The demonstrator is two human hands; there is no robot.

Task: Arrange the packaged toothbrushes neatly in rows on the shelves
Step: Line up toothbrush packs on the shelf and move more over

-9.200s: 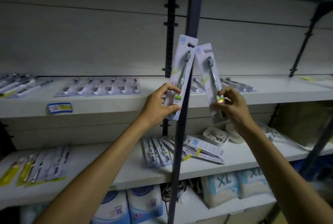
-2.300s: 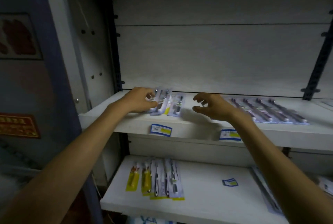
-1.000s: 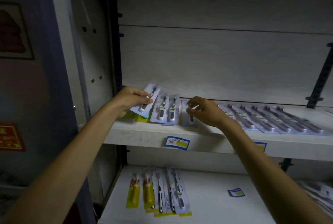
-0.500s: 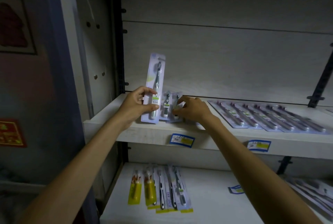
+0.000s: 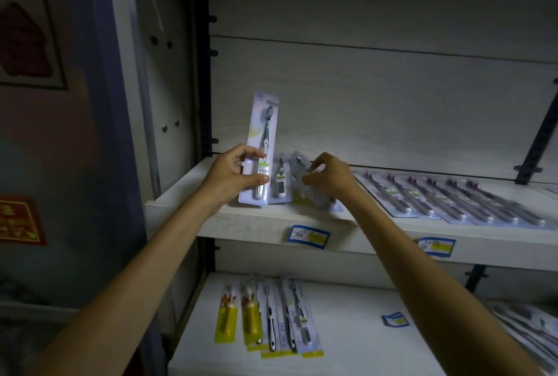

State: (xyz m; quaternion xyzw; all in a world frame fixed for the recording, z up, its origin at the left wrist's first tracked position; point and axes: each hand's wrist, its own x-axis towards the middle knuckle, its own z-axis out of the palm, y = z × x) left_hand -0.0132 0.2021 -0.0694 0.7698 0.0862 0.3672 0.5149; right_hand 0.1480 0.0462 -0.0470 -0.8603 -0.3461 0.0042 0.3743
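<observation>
Left hand [image 5: 234, 174] is pinching an upright toothbrush pack [image 5: 262, 149] at frame centre-left, while right hand [image 5: 327, 177] is gripping blurred packs [image 5: 302, 182] on the upper shelf [image 5: 241, 224]. Laying it flat, edge parallel to neighbours, should be keeping the row tidy.

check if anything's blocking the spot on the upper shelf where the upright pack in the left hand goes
Nothing visible blocks it. The left hand holds the toothbrush pack upright at the upper shelf, whose left end looks bare; the nearest flat pack lies just right.
</observation>
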